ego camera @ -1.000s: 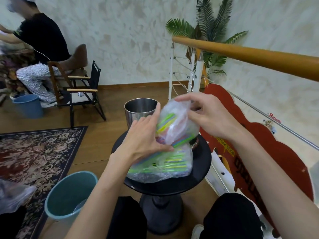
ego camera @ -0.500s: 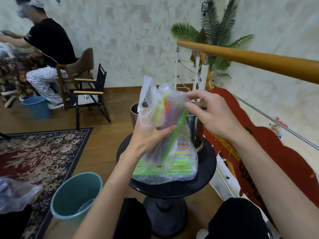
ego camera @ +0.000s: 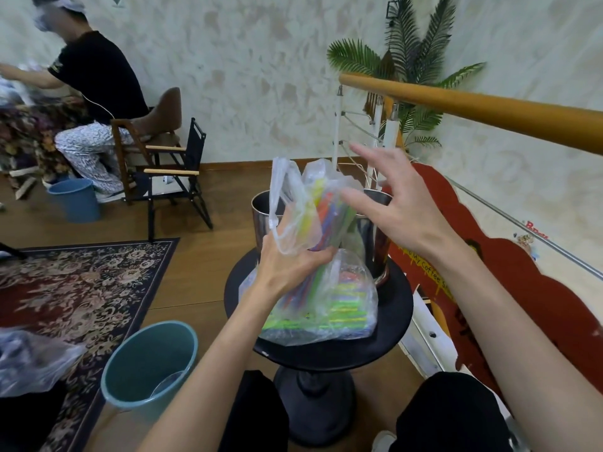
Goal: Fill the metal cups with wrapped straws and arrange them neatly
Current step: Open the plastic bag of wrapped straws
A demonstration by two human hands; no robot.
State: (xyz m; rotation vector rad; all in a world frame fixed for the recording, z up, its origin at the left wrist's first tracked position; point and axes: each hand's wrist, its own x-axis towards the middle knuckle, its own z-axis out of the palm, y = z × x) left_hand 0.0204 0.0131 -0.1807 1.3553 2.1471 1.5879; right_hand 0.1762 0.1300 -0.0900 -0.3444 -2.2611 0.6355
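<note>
1. Early days here. The left hand grips a clear plastic bag with a bundle of wrapped straws standing inside it, fingers curled round the lower part, held upright over the round black tabletop.
2. The right hand hovers just beside the top of the bag, fingers spread and holding nothing, poised at the bag's open mouth.
3. Two metal cups sit at the back of the tabletop: the left cup behind the bag, the right cup beneath the right hand. The left cup's visible rim shows no straws sticking out; the bag hides most of both, so what is inside I cannot say for sure.
4. A second bag of straws lies flat on the tabletop, green and yellow ones showing through, apparently untouched.
5. My read: filling has barely begun, if at all. Still to do: pull the straws out of the bag, drop them into both cups, then tidy them so they stand evenly.
</note>
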